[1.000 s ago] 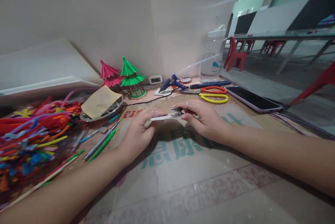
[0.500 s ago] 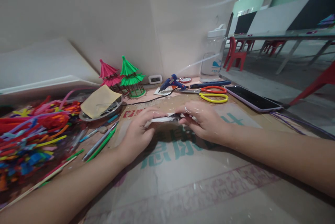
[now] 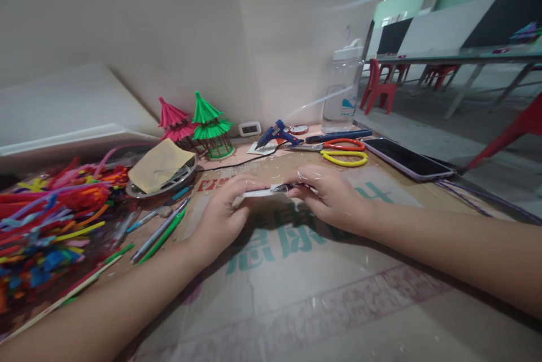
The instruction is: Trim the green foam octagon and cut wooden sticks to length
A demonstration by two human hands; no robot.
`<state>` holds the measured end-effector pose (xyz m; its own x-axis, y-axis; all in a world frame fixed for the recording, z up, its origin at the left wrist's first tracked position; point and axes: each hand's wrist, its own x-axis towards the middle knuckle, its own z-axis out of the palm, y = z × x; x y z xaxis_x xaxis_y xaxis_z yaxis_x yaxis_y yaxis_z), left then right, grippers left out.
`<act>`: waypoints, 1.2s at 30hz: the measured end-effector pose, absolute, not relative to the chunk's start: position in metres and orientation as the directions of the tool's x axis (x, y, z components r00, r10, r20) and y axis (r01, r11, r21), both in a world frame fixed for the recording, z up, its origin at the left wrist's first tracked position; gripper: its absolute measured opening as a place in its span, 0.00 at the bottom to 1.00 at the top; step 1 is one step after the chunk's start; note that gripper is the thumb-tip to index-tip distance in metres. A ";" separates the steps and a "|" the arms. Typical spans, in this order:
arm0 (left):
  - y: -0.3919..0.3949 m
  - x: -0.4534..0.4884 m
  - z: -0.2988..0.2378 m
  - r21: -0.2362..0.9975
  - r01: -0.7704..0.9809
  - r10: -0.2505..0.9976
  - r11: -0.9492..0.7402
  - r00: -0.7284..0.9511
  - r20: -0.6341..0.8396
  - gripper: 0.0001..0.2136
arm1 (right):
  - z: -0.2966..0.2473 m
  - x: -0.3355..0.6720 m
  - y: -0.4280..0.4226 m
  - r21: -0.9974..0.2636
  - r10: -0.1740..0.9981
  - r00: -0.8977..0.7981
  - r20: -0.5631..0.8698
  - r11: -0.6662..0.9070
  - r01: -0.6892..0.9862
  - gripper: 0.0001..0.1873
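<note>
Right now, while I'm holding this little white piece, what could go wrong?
The small dark item in your right hand sits at the end of the white piece, near your left hand; if it is sharp, which I can't make out, a slip might nick a finger. The cord of the blue glue gun runs beyond your hands, so a forward reach could snag it and drag the gun.

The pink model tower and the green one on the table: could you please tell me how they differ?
The pink tower has pink roofs; the green tower has bright green ones. The green tower shows its round base; the pink tower's base is hidden. The green tower partly covers the pink tower in this view. Both stand upright, with a pointed top and two tiers of pleated roof.
</note>
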<state>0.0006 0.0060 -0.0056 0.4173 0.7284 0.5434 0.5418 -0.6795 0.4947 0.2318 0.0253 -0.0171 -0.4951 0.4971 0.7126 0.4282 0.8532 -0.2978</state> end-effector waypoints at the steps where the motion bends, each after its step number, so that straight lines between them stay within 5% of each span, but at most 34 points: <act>1: 0.005 0.001 -0.004 0.507 0.545 0.740 -0.667 0.406 0.537 0.12 | -0.018 0.232 0.026 -0.323 0.517 -0.472 0.714 0.841 0.433 0.08; 8: -0.001 0.009 0.005 0.600 0.606 0.848 -0.522 0.294 0.441 0.09 | -0.023 0.232 0.029 -0.473 0.641 -0.362 0.677 0.756 0.453 0.09; 25: -0.006 0.009 0.006 0.504 0.673 0.830 -0.541 0.331 0.449 0.09 | -0.018 0.233 0.027 -0.337 0.561 -0.433 0.706 0.803 0.491 0.08; 36: -0.006 0.009 0.006 0.541 0.685 0.860 -0.489 0.276 0.429 0.08 | -0.022 0.232 0.028 -0.491 0.660 -0.381 0.648 0.744 0.453 0.09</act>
<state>0.0094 -0.0056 0.0065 0.2755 0.8602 0.4292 0.6846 -0.4890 0.5405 0.2320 0.0281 -0.0218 -0.3814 0.6596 0.6477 0.4535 0.7440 -0.4907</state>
